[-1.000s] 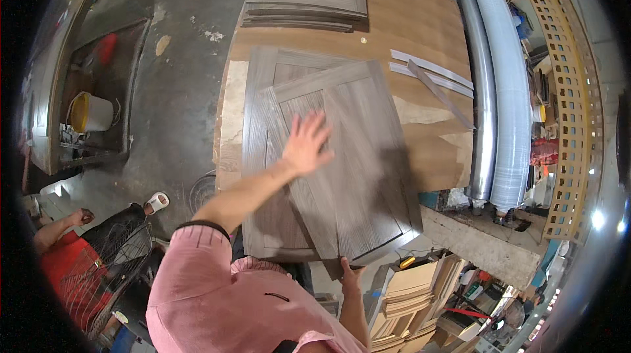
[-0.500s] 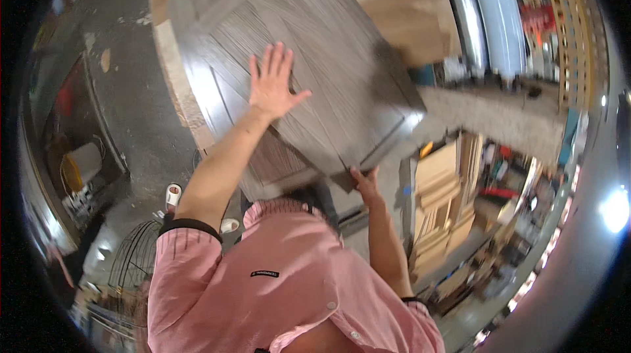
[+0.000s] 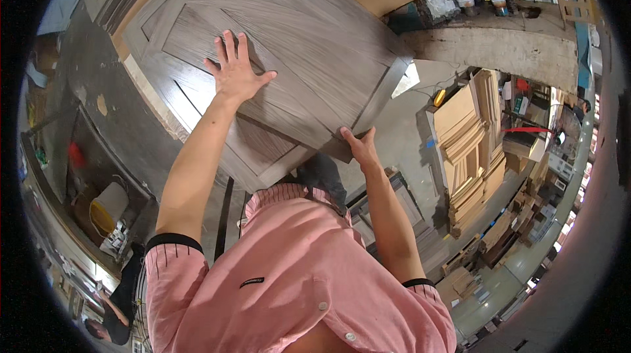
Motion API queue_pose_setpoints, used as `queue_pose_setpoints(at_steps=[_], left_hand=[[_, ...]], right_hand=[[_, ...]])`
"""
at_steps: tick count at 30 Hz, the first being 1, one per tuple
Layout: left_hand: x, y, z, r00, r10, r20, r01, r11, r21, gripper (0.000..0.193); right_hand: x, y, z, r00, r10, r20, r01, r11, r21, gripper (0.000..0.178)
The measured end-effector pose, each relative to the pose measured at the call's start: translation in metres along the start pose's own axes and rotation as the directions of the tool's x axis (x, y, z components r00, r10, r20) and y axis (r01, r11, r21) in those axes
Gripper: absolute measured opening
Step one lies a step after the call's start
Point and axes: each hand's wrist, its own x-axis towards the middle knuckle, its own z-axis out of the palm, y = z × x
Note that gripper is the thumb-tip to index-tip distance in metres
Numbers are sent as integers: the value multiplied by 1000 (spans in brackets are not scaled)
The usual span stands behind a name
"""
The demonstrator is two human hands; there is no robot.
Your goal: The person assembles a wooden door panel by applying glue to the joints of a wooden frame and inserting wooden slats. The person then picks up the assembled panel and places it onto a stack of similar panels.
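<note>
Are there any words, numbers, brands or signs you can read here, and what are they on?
Pink shirt: its small dark label seems to have lettering, too small to read.
Wood panel under the left hand and at the right hand: no writing that I can see.
Light-coloured boards at the right: no writing I can make out.
So there is nothing to quote.

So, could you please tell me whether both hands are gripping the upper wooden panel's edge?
No, only the right hand grips the upper panel at its near corner; the left hand is spread open over its face.
</note>
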Motion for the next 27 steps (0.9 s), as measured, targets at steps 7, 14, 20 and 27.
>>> queue_pose_setpoints(at_steps=[7,14,20,27], left_hand=[[1,2,-4,1000,7,19,-7,1000,-7,123],[-1,3,-4,1000,-1,30,-1,998,68,126],[-3,5,-7,1000,27,7,-28,997,70,126],[14,-22,0,978,105,-179,-107,994,2,92]], right_hand=[[6,5,-4,994,-109,20,109,994,25,87],[3,-2,-5,996,-80,49,77,995,66,83],[8,10,-11,992,-118,51,114,990,78,89],[8,-19,-11,971,201,128,-218,966,138,93]])
